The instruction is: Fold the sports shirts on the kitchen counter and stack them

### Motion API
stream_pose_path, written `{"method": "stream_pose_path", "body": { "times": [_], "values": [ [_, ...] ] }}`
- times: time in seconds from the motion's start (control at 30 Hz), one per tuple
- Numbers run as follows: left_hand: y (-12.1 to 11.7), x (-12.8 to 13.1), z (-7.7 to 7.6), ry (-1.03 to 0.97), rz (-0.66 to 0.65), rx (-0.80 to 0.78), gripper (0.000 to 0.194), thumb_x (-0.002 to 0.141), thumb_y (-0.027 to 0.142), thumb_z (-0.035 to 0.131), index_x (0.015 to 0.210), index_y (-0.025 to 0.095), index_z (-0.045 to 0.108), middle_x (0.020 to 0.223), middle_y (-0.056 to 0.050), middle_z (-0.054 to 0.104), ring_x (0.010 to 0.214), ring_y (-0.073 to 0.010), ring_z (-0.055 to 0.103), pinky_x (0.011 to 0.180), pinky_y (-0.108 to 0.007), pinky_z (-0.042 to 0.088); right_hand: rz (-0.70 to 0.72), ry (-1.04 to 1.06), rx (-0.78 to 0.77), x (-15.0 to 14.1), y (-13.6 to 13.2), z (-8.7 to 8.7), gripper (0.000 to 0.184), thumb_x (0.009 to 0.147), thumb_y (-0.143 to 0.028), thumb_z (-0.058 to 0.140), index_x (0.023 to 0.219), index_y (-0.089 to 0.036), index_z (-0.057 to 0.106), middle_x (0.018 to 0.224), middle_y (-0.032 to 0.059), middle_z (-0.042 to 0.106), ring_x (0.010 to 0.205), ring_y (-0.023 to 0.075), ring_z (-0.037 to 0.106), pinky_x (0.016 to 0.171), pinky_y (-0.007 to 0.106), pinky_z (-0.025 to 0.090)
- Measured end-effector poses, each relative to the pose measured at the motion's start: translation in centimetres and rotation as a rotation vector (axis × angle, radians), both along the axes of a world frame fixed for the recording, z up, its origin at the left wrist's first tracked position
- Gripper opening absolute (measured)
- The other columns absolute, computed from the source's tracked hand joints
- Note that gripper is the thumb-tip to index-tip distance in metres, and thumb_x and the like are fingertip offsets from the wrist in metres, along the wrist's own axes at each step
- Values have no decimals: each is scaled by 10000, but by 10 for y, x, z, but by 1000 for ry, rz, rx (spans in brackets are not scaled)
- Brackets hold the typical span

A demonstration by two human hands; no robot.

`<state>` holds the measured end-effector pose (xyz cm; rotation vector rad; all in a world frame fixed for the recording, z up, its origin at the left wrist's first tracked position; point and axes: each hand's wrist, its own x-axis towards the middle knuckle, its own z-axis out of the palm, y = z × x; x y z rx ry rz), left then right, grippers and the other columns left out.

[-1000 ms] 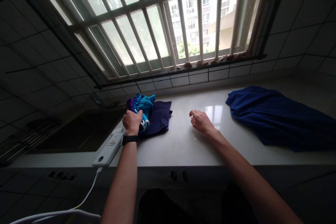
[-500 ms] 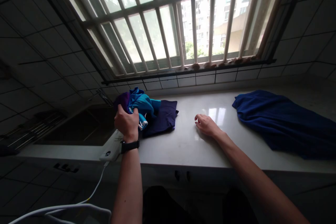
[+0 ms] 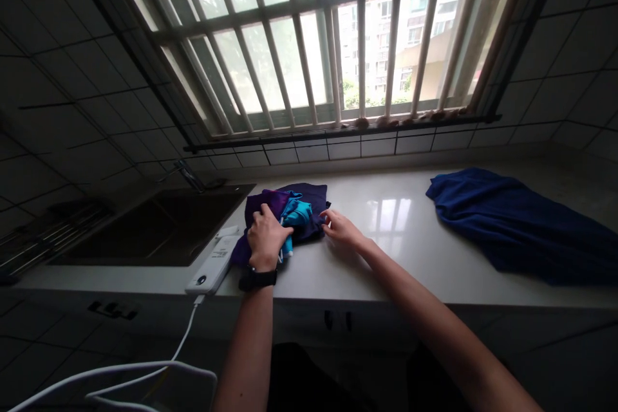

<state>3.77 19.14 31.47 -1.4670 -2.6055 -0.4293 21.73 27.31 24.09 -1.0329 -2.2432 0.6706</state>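
My left hand (image 3: 265, 237), a black watch on its wrist, presses down on a turquoise and purple garment (image 3: 293, 211) lying on a folded dark purple cloth (image 3: 311, 197) at the counter's left. Its fingers curl over the fabric. My right hand (image 3: 339, 228) has its fingers stretched out and touches the right edge of the dark purple cloth. A large dark blue garment (image 3: 512, 219) lies spread out far to the right, away from both hands.
A white power bank (image 3: 214, 265) with a white cable (image 3: 145, 370) lies on the counter (image 3: 391, 251) edge beside my left hand. A dark sink (image 3: 145, 232) with a tap is to the left. A barred window runs behind the counter.
My left hand has lowered the turquoise garment onto the dark purple cloth. My right hand has slid left from the bare counter to the cloth's edge.
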Motion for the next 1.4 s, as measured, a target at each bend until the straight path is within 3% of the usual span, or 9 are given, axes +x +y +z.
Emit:
{"method": "stream_pose_path", "body": {
  "times": [0.13,0.23,0.33,0.43,0.63,0.8,1.03,1.2,1.4],
  "values": [
    [20,16,1,89,-9,34,585,834,307,735,1356,124,545,1212,-242,696,1097,-389,717,888,-431,554,-14,-55,90,1,-9,-4,296,952,-145,541,1238,-173,615,1178,109,677,952,192,654,849,301,494],
    [41,4,25,75,33,105,372,903,335,642,1223,146,635,1125,-229,735,1065,-396,726,862,-453,550,-53,-86,106,6,-14,1,294,975,-148,511,1253,-173,602,1212,119,677,916,186,653,837,295,484],
    [61,-13,55,108,87,281,394,939,381,589,1244,135,625,1126,-234,735,1061,-405,724,852,-477,548,-83,-124,89,9,-17,8,302,989,-153,487,1272,-173,590,1260,127,676,908,188,657,834,298,481],
    [76,-10,64,211,-6,319,423,951,371,573,1304,140,591,1157,-223,724,1066,-398,723,855,-480,553,-83,-152,72,8,-20,14,318,1005,-173,471,1305,-168,578,1278,131,678,955,205,671,845,306,487],
    [95,29,18,226,-138,-189,535,857,360,691,1327,119,605,1299,-257,651,1219,-403,643,937,-445,542,-86,-208,42,10,-21,19,356,1006,-197,470,1347,-186,568,1304,125,676,1065,239,684,888,321,507],
    [100,27,-5,281,-205,-83,721,856,358,677,1506,134,460,1458,-265,524,1356,-402,523,1025,-462,509,-103,-256,47,12,-19,17,377,1011,-211,450,1370,-180,563,1304,135,669,1099,268,685,915,363,527],
    [99,26,1,236,-225,-51,615,827,98,562,1439,138,514,1281,-224,635,1220,-359,634,952,-421,551,-88,-266,64,10,-14,13,367,1000,-195,450,1348,-173,565,1285,128,670,1115,249,671,938,347,514],
    [78,26,-5,210,-321,-9,765,820,129,621,1550,134,393,1472,-214,536,1380,-337,529,1094,-425,484,-93,-283,109,7,-14,13,340,1006,-181,442,1311,-143,589,1259,151,666,1155,251,637,967,346,499],
    [40,6,-39,47,-28,106,954,807,441,722,1586,95,296,1531,-303,446,1452,-435,429,1149,-600,391,-92,-303,101,9,-16,13,341,1009,-193,444,1309,-152,599,1250,155,664,1120,263,633,948,367,502]
  ]
}}
